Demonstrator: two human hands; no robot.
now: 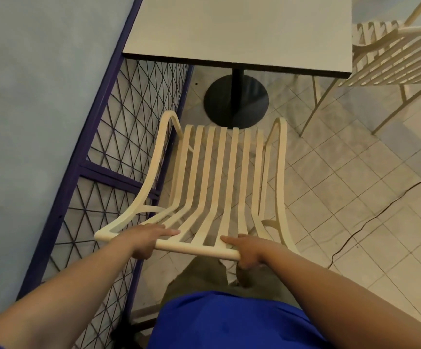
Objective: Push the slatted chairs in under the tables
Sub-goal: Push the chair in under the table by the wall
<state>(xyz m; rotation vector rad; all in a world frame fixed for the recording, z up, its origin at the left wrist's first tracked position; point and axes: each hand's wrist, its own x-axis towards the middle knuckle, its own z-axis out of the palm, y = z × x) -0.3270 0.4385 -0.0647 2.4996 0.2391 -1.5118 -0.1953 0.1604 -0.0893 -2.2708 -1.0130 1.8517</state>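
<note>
Barely visible fingers (142,253) under chair rail (197,249).

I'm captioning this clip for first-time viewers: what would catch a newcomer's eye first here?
First, the cream slatted chair at centre, its top rail gripped by the left hand and right hand. Beyond it stands the white table on a black round base, the seat not yet under its top. A purple mesh railing runs along the left, and a second chair sits at the upper right.
</note>
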